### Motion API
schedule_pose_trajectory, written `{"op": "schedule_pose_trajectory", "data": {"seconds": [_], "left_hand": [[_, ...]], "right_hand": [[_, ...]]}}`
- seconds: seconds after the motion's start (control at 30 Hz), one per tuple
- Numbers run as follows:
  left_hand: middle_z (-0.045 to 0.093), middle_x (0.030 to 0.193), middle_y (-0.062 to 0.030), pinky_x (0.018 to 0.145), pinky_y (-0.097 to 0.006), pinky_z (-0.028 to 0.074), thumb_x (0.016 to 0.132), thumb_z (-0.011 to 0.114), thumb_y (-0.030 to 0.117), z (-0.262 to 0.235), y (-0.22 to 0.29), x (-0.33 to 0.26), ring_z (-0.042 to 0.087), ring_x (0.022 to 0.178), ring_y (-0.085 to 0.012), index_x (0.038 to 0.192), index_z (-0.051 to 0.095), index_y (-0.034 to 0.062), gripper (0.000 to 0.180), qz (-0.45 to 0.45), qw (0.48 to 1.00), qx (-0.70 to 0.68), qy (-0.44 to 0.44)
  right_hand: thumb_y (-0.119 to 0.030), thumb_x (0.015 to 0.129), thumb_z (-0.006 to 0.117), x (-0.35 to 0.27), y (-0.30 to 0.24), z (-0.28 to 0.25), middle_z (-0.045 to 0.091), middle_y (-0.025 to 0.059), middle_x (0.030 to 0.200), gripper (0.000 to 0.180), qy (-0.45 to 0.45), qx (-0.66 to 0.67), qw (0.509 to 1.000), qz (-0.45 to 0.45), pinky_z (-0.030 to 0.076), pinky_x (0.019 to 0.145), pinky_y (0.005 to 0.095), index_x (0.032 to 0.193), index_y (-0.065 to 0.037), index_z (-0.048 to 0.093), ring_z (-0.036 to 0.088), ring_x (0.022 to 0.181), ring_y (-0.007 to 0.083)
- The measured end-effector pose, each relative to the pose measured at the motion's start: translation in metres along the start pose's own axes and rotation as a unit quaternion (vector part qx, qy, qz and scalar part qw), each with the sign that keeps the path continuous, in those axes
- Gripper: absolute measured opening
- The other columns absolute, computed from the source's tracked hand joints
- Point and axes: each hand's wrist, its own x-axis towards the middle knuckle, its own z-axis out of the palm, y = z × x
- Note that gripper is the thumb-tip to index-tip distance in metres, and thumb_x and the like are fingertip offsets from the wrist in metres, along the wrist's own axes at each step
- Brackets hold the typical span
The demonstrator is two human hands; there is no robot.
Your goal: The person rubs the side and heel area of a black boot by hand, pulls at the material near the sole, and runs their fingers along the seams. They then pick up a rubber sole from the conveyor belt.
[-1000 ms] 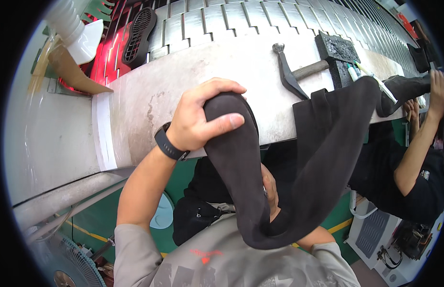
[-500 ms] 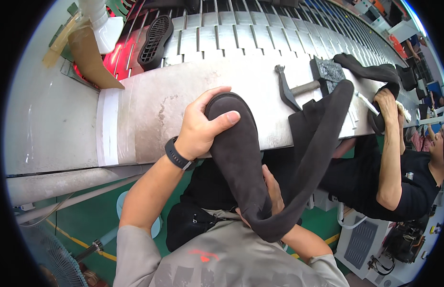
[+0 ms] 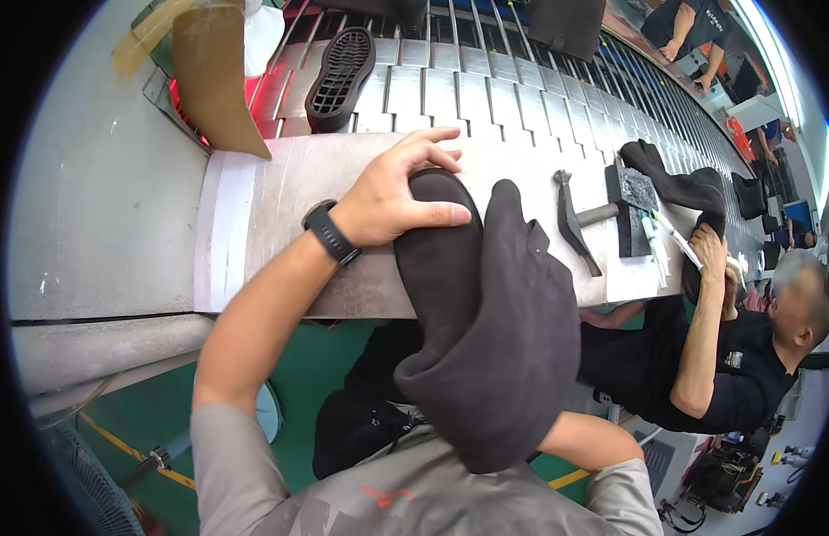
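Swung leftward, the dark boot shaft (image 3: 526, 339) looks limp, so the stiffer-looking toe (image 3: 438, 189), gripped by the left hand (image 3: 392, 196), seems the better hold; right hand hidden, grip unclear.

The right hand is hidden behind the black boot (image 3: 508, 357). At the near left, the fan (image 3: 86, 482) is cut off by the lower edge; at the right, a co-worker's head (image 3: 800, 295) is blurred.

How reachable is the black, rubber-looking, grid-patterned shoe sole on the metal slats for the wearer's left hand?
Likely yes: nothing visible stands between the left hand and the sole, though its thumb is on the toe of the tall dark suede-like boot.
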Motion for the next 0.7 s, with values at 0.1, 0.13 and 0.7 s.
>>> {"op": "schedule_pose_trajectory", "data": {"seconds": [0.1, 0.13, 0.7], "left_hand": [[0.064, 0.151, -0.0198, 0.116, -0.039, 0.049, 0.085, 0.092, 0.030, 0.009, 0.001, 0.016, 0.064, 0.137, -0.0302, 0.133, 0.071, 0.0002, 0.061, 0.181, 0.976, 0.114, -0.026], [0.064, 0.151, -0.0198, 0.116, -0.039, 0.049, 0.085, 0.092, 0.030, 0.008, -0.001, 0.016, 0.064, 0.137, -0.0302, 0.133, 0.071, 0.0002, 0.061, 0.178, 0.977, 0.110, -0.031], [0.077, 0.125, -0.0129, 0.104, -0.033, 0.055, 0.114, 0.054, 0.029, 0.020, -0.023, 0.034, 0.073, 0.111, -0.0203, 0.140, 0.064, -0.0066, 0.045, -0.093, 0.982, -0.145, 0.084]], "right_hand": [[-0.028, 0.086, 0.084, -0.011, -0.012, 0.021, 0.050, 0.0237, 0.151, 0.080, -0.024, 0.037, 0.998, -0.054, 0.037, 0.119, 0.0438, 0.152, 0.004, 0.052, 0.052, 0.137, 0.0390], [-0.027, 0.086, 0.083, -0.014, -0.014, 0.027, 0.051, 0.0236, 0.149, 0.078, -0.027, 0.044, 0.996, -0.067, 0.038, 0.118, 0.0436, 0.151, 0.004, 0.052, 0.053, 0.136, 0.0385], [-0.016, 0.091, 0.081, 0.045, 0.023, -0.100, 0.074, 0.0210, 0.122, 0.052, 0.069, -0.072, 0.989, -0.105, 0.056, 0.102, 0.0391, 0.136, 0.007, 0.066, 0.074, 0.111, 0.0297]]}}
